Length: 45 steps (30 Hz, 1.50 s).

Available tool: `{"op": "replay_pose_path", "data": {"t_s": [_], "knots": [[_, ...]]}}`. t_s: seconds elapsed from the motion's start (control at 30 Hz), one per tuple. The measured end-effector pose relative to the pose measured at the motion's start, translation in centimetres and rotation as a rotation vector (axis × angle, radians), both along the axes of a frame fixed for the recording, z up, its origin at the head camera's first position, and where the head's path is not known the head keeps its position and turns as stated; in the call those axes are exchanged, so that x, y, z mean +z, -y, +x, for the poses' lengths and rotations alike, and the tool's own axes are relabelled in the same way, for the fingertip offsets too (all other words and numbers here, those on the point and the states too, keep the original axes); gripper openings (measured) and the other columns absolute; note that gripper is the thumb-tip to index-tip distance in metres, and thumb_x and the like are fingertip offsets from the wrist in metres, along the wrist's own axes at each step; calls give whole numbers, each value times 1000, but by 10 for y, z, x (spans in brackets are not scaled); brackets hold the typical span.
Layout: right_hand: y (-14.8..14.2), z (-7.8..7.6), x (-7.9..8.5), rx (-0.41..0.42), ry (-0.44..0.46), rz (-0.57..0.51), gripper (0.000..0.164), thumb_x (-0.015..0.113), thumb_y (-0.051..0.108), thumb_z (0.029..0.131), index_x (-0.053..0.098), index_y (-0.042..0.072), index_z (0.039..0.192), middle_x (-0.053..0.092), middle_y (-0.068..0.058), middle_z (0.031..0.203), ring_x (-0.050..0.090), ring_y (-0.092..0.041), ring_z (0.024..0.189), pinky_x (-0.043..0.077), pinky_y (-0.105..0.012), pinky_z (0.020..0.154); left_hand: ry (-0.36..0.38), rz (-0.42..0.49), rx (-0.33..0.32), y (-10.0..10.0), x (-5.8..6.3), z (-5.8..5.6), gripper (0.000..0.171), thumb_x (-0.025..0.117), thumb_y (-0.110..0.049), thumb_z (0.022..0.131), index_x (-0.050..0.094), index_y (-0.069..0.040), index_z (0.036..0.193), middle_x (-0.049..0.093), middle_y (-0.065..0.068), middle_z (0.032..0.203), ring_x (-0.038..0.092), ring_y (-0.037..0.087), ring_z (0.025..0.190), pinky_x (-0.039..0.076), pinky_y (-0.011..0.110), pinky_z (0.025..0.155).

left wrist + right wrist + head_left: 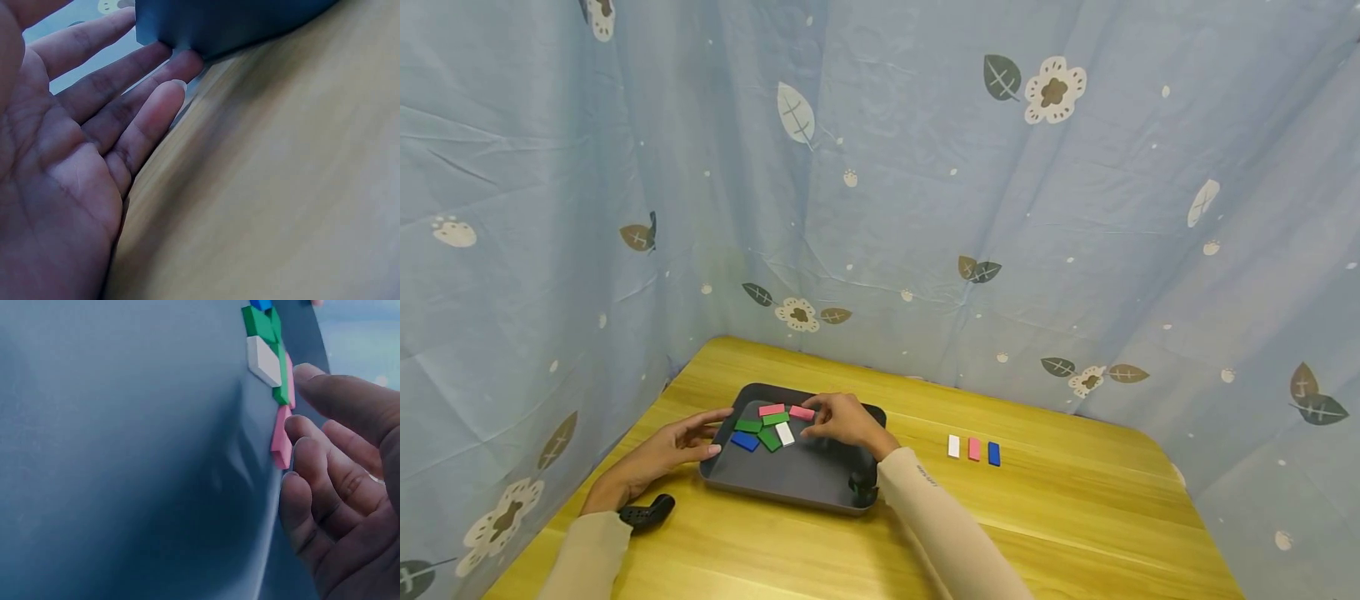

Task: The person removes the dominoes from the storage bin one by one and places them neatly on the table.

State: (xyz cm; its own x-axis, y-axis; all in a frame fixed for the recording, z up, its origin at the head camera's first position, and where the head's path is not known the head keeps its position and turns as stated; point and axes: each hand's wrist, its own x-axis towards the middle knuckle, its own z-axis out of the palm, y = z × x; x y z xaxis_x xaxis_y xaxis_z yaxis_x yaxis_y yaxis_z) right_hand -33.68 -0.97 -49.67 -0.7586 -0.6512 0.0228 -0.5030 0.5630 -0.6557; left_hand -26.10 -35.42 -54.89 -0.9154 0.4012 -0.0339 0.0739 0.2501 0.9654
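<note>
A dark grey tray [760,487] holds several small domino-like blocks near its far left corner: green blocks [769,439], a white block [785,433], a blue block [745,441] and two pink ones. My right hand [842,418] reaches over the tray, its bent fingers beside the nearer pink block [282,439]. The fingertips look close to or against that block, with the thumb apart; no grip on it shows. At the tray's left wall, my left hand [673,446] has its fingers extended, and the fingertips [159,50] touch the tray's outside in the left wrist view.
On the wooden table [1075,517], right of the tray, stand a white block [953,447], a pink block [973,449] and a blue block [994,454] in a spaced row. A patterned blue curtain [910,208] hangs behind and along the sides.
</note>
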Motion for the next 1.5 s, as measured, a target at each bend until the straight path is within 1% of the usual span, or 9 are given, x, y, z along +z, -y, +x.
{"op": "replay_pose_path", "data": {"t_s": [0.1,0.23,0.33,0.37,0.57,0.73,0.87,1.23,1.5], "knots": [[0,-1,-5,-31,4,17,54,82,25,91,65,5,138,68,10,73,66,-12,64,48,-40,104,-3,2,-4,0,0,0,63,62,-21,105,35,-22,162,36,19,159,35,46,142,43,56,105],[0,-3,-10,-75,6,48,53,83,25,90,66,6,137,68,11,71,64,-8,62,36,-47,115,-5,0,-2,1,0,0,62,62,-21,105,35,-22,162,35,19,160,34,47,143,43,57,106],[1,-4,-12,-94,1,55,46,84,23,89,71,6,130,68,10,71,63,-7,61,47,-43,105,-7,-4,0,1,-1,-1,62,62,-21,106,36,-24,162,35,18,160,35,46,143,44,56,105],[1,-5,-13,-97,4,55,42,84,23,89,73,7,126,68,10,72,63,-7,61,47,-42,105,-6,-4,1,1,-1,-1,62,62,-21,105,36,-24,162,35,18,160,35,46,142,44,55,105],[2,-4,-15,-100,35,24,20,85,21,88,77,11,104,69,8,76,63,-6,64,55,-29,73,-2,6,-1,1,-1,-1,62,62,-20,105,36,-23,161,37,19,159,36,45,141,44,54,105],[4,-6,-16,-84,57,-1,40,84,18,89,72,12,126,68,6,73,61,-9,62,50,-24,66,5,-4,11,0,0,-1,62,63,-22,105,37,-23,161,39,19,158,38,45,141,42,57,106],[8,-10,-16,-61,89,40,52,81,17,91,65,16,141,67,5,70,60,-9,61,46,-23,58,5,-15,21,0,0,-2,62,64,-23,104,38,-23,161,42,19,156,39,44,140,43,56,105],[10,-13,-12,-66,132,88,43,84,21,89,71,17,130,69,7,75,62,-8,66,47,-24,62,7,-34,34,1,2,-2,63,65,-25,104,38,-25,161,42,16,156,43,39,138,45,53,104],[8,-10,-14,-48,73,90,38,83,27,90,73,14,124,68,8,75,59,-8,64,48,-23,61,31,-15,30,2,0,-1,64,64,-24,104,36,-27,161,39,14,159,40,40,141,43,54,106]]}}
